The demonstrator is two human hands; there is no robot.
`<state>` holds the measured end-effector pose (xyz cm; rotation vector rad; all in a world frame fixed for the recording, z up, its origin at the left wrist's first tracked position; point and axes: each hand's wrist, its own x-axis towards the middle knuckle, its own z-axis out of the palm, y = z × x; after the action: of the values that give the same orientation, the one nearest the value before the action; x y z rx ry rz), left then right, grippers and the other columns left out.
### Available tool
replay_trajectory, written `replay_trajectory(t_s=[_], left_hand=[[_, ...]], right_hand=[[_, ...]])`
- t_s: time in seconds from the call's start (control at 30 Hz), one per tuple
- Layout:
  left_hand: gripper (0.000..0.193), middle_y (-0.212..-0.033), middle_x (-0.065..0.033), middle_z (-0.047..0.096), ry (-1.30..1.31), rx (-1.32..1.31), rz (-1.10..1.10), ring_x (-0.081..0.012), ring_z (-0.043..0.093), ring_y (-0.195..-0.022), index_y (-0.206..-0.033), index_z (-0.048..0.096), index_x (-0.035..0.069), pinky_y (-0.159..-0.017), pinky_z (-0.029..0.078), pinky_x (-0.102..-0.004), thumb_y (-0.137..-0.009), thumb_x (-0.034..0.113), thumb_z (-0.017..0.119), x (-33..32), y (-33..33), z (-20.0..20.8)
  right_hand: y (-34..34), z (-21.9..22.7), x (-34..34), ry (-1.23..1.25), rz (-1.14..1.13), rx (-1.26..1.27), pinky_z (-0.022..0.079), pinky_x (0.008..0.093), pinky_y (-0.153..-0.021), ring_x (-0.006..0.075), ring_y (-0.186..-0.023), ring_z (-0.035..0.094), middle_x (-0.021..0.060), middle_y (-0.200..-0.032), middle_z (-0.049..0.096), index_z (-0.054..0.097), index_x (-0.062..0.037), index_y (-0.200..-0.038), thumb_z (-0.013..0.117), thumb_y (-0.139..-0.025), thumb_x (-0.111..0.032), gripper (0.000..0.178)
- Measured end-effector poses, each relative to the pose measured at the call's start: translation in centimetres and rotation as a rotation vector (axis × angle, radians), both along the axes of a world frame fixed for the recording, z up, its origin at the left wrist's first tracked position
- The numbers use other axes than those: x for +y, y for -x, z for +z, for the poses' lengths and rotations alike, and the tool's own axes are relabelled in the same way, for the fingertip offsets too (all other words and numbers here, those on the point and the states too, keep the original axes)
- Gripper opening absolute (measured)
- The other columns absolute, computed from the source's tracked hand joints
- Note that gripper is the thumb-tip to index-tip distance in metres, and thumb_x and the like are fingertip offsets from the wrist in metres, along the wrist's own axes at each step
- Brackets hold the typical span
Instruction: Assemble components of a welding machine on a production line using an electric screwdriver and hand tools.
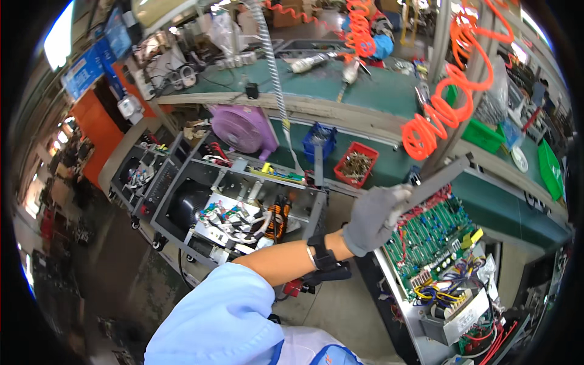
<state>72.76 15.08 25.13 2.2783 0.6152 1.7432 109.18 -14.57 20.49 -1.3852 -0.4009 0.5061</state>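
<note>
My left hand [372,220], in a grey glove, is reached across to the right with its fingers closed on one end of a flat grey metal bar [439,180]. The bar slants up to the right, its far end by the bench post. Below and beyond it lies a green circuit board [426,243] in an open metal chassis, with coloured wires and a silver box [457,319] nearer me. To the left of my forearm stands another open metal cabinet [240,213] holding a black fan-like part, white-tipped cables and an orange cable coil. My right hand is out of view.
Behind the cabinet are a purple fan [242,129], a blue bin [319,141] and a red bin [356,165] of small metal parts. Orange coiled air hoses [447,100] hang from above. Air tools lie on the green bench [231,79]. A person works at the far side.
</note>
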Motion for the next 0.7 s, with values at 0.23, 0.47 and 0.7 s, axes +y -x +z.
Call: replay_trajectory(t_s=[0.23, 0.47, 0.7], left_hand=[[0.030, -0.102, -0.0182, 0.061, 0.226, -0.057, -0.090, -0.0238, 0.060, -0.095, -0.108, 0.051, -0.005, -0.084, 0.046, -0.0339, -0.093, 0.018, 0.039, -0.5, -1.2, -0.6], [0.024, -0.092, -0.0139, 0.063, 0.084, 0.039, 0.069, -0.0270, 0.061, -0.080, -0.104, 0.056, -0.001, -0.071, 0.047, -0.0339, -0.088, 0.014, 0.047, -1.0, -2.5, 0.4], [0.026, -0.088, -0.0114, 0.061, 0.003, -0.148, 0.072, -0.0273, 0.059, -0.075, -0.106, 0.054, 0.003, -0.066, 0.046, -0.0371, -0.084, 0.016, 0.053, -1.4, -5.3, 0.1]], right_hand=[[-0.6, -0.5, -3.6, -0.050, -0.105, 0.013, 0.041, 0.0294, -0.087, 0.0153, -0.096, 0.050, 0.0036, -0.108, 0.052, 0.038, -0.0069, -0.128, 0.041, -0.088, -0.052, 0.061], [-0.1, 0.3, -5.2, -0.022, -0.132, 0.016, 0.041, 0.0293, -0.086, 0.0152, -0.095, 0.050, 0.0035, -0.106, 0.053, 0.039, -0.0070, -0.127, 0.041, -0.088, -0.052, 0.060], [-1.5, 1.4, -5.7, 0.022, -0.119, 0.021, 0.041, 0.0292, -0.086, 0.0152, -0.095, 0.050, 0.0034, -0.105, 0.053, 0.041, -0.0070, -0.126, 0.041, -0.088, -0.052, 0.058]])
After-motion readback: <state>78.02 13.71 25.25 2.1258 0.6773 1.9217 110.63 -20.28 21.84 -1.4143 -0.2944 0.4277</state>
